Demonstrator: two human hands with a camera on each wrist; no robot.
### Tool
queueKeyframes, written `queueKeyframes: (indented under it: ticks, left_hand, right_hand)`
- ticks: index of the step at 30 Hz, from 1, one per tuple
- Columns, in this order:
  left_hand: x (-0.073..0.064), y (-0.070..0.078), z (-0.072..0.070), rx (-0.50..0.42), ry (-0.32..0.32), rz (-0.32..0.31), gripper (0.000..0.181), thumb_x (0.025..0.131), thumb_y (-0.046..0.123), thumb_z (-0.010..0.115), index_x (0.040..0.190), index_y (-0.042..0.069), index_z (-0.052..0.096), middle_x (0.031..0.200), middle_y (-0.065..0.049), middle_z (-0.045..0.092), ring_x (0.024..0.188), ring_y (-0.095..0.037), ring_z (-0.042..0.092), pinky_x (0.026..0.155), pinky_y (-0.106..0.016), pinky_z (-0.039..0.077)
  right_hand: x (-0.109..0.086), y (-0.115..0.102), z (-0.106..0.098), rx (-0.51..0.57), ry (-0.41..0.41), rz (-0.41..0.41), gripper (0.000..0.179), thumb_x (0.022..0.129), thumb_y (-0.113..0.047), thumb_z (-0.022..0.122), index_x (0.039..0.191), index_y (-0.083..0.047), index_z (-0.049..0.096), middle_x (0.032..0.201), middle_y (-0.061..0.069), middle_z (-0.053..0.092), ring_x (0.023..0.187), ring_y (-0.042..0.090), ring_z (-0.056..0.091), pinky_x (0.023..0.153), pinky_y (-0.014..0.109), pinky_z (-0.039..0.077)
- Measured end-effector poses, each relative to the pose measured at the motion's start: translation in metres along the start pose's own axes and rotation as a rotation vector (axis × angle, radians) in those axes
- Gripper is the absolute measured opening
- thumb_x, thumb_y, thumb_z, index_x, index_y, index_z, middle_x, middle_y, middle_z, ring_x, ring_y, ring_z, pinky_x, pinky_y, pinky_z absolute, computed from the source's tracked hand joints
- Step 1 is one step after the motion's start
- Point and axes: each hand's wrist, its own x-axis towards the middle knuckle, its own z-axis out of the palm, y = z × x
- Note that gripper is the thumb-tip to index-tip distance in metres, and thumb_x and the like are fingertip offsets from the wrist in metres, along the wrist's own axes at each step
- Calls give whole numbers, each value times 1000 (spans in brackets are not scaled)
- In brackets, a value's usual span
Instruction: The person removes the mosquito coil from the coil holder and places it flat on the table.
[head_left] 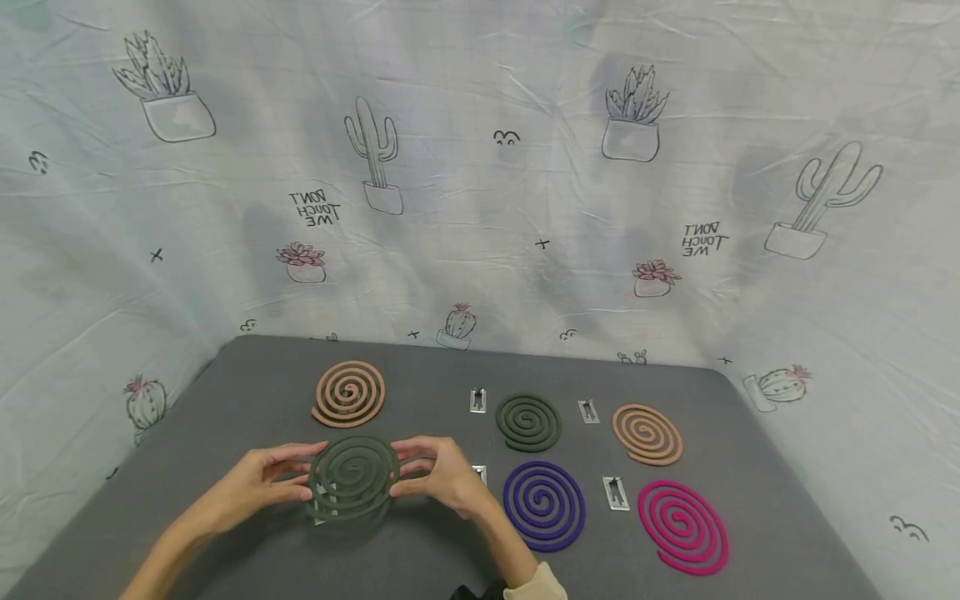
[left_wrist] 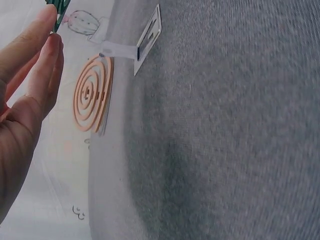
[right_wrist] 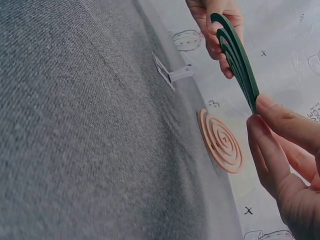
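A dark green mosquito coil is held above the table between both hands, a little tilted. My left hand pinches its left edge between thumb and fingers, and my right hand pinches its right edge the same way. Below the coil, partly seen through its gaps, lies a metal coil stand. In the left wrist view that stand's raised tab shows. The right wrist view has the green coil almost edge-on. Behind the hands sits an orange coil.
To the right lie another green coil, a purple coil, an orange coil and a pink coil. Among them are metal stands, one partly hidden by my right hand. A printed cloth hangs behind the grey table.
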Motion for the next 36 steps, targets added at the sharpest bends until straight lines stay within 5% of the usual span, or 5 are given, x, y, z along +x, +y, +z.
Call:
queueKeyframes:
  ticks: [2, 9, 26, 33, 36]
  left_hand:
    - [1, 0, 2, 0, 2, 3, 60, 102, 0, 74, 148, -26, 45, 139, 40, 57, 119, 17, 61, 90, -19, 64]
    - [12, -5, 8, 20, -10, 32, 58, 103, 4, 74, 151, -19, 51, 154, -44, 50, 120, 17, 61, 91, -22, 64]
    - [26, 13, 39, 32, -33, 11, 61, 99, 1, 77, 146, -27, 48, 147, -53, 45, 114, 12, 61, 89, -20, 64]
    - [36, -72, 32, 53, -31, 73, 65, 96, 14, 85, 153, -5, 59, 149, -6, 66, 115, -1, 68, 87, -24, 66]
    - [38, -84, 33, 56, -24, 62, 65, 94, 16, 87, 153, 1, 62, 146, 4, 67, 114, -3, 69, 88, -23, 66]
  right_hand:
    - [-2, 0, -2, -7, 1, -5, 52, 85, 21, 81, 135, 18, 65, 126, 32, 73, 108, 30, 79, 87, 21, 65]
    - [-9, -1, -14, -26, 17, -10, 53, 86, 19, 81, 137, 18, 65, 127, 33, 72, 108, 31, 78, 87, 22, 64]
    - [-31, 2, -31, -43, 38, 67, 54, 86, 18, 81, 138, 16, 64, 126, 28, 73, 108, 26, 77, 85, 20, 63]
    - [-36, 1, -31, -78, 56, 79, 54, 84, 18, 83, 136, 14, 67, 122, 23, 75, 108, 29, 78, 83, 22, 64]
    - [-37, 3, -32, -88, 52, 77, 54, 84, 19, 82, 136, 14, 67, 122, 24, 75, 108, 31, 78, 82, 21, 64]
